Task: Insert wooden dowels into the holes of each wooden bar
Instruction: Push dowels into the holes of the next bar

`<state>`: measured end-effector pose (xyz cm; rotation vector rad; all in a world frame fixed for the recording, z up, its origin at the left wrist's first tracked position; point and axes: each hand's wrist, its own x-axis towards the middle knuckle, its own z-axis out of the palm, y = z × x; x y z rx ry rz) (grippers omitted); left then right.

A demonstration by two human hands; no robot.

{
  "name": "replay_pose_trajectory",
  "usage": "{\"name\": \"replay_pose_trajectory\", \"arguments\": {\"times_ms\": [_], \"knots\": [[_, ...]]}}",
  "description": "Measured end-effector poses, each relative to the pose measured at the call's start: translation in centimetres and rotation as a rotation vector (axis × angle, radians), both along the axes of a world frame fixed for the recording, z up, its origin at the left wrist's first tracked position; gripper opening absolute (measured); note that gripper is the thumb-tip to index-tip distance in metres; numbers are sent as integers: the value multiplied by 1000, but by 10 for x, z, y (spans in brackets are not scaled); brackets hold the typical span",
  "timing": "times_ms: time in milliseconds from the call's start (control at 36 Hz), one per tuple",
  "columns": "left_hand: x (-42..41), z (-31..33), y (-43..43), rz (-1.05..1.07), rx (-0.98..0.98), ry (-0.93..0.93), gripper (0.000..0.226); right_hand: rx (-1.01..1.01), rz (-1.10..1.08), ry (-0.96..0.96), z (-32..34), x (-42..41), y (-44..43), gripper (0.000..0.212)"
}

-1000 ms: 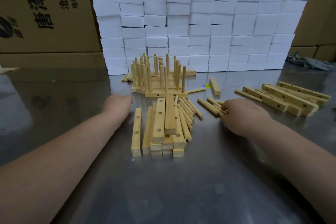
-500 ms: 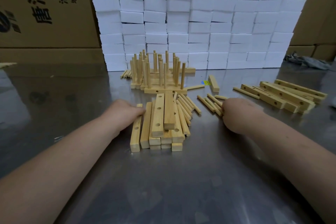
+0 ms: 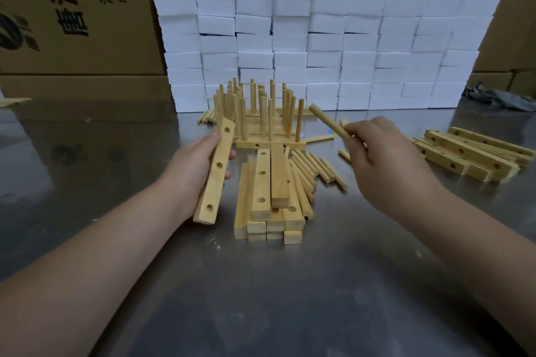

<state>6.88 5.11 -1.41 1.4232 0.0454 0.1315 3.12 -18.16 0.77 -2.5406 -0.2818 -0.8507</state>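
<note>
Left hand (image 3: 193, 171): curled round a wooden bar (image 3: 216, 180).
Right hand (image 3: 385, 165): a dowel (image 3: 327, 122) is pinched by its near end, with the free end pointed up and left.
Bar axis: run away from the person, holed face turned up toward the right fingers (image 3: 352, 129).
Key relation: the bar lies left of those fingers, apart; its far hole (image 3: 229, 129) is judged nearest the dowel tip.
Next move: the tip must be swung leftward and lined up with that hole.

Left hand (image 3: 193, 166) and right hand (image 3: 387, 165), fingers (image 3: 359, 128) curled.
</note>
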Motion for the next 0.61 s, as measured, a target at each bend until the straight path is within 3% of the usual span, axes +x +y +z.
{"name": "replay_pose_trajectory", "arguments": {"times_ms": [83, 194, 306, 389, 500, 611], "knots": [[-2, 2, -1, -168, -107, 88, 28, 39, 149, -40, 1, -13, 7, 15], [-3, 5, 1, -383, -260, 109, 22, -28, 220, 67, -3, -21, 14, 34], [-4, 8, 1, -497, -312, 88, 25, -91, 229, 95, -7, -21, 17, 38], [-6, 9, 2, -600, -282, 44, 27, -78, 241, 59, -8, -21, 18, 46], [-8, 11, 1, -671, -182, 13, 56, -50, 258, 27, -8, -22, 19, 47], [-11, 13, -2, -647, -135, 10, 56, -25, 244, 15, -6, -23, 18, 44]]}}
